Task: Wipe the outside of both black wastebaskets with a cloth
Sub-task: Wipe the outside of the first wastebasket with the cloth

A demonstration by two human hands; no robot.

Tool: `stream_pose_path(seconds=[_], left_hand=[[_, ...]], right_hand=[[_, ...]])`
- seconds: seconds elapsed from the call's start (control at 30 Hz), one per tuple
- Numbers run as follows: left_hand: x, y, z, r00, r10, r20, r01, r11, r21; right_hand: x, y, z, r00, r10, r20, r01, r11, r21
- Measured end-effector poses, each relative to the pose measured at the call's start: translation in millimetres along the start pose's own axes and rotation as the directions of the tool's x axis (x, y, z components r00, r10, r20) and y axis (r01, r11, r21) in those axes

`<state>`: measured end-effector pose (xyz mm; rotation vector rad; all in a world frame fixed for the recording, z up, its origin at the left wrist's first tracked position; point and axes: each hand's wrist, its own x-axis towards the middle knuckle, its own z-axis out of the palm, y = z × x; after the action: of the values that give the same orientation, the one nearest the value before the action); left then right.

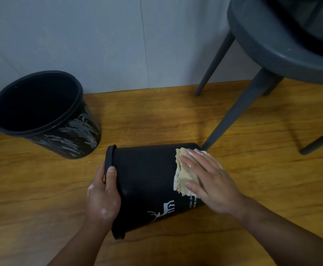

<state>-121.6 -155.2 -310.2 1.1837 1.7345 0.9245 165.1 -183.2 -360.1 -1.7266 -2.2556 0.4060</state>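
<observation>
One black wastebasket (147,179) lies on its side on the wooden floor, its rim pointing left and a white deer print on its near side. My left hand (104,196) grips its rim, thumb over the edge. With fingers straight, my right hand (208,179) presses a crumpled beige cloth (181,177) flat against the basket's wall near its base. A second black wastebasket (47,116) stands upright at the back left, white smears streaking its outer wall.
A grey plastic chair (283,47) stands at the right; one of its legs (231,112) comes down just behind the lying basket's base. A pale wall (99,45) closes off the back. Wooden floor (32,189) stretches left and in front.
</observation>
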Motion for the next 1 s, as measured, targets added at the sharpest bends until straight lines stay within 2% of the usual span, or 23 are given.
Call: stream_pose_path(seconds=[0.1,0.17,0.23,0.4,0.53,0.7,0.87,1.0], left_hand=[[-2,2,-1,1.0,0.018,0.013,-0.018,1.0,-0.009],[-4,3,-1,1.0,0.015,0.025,-0.015,1.0,-0.016],[-5,4,-1,0.999,0.004,0.044,-0.004,1.0,-0.003],[-4,3,-6,0.988,-0.07,0.136,0.076,0.996,-0.041],[-6,6,-14,0.965,-0.156,0.213,0.191,0.969,-0.155],[-12,9,-19,0.928,-0.216,0.304,0.314,0.893,-0.324],[-2,23,-26,0.937,-0.17,0.304,0.275,0.897,-0.346],[25,55,-32,0.959,-0.043,0.279,0.114,0.963,-0.243]], right_hand=[[0,17,-21,0.992,0.128,-0.005,-0.127,0.988,0.082],[1,31,-28,0.982,0.174,0.079,-0.182,0.977,0.112],[4,38,-29,0.974,0.169,0.15,-0.192,0.969,0.156],[13,35,-36,0.975,0.18,0.129,-0.204,0.958,0.204],[19,30,-45,0.967,0.206,0.147,-0.233,0.953,0.193],[15,22,-46,0.978,0.136,0.158,-0.171,0.958,0.228],[11,6,-62,0.985,0.066,0.157,-0.104,0.964,0.246],[28,-15,-87,0.991,0.013,0.133,-0.053,0.952,0.301]])
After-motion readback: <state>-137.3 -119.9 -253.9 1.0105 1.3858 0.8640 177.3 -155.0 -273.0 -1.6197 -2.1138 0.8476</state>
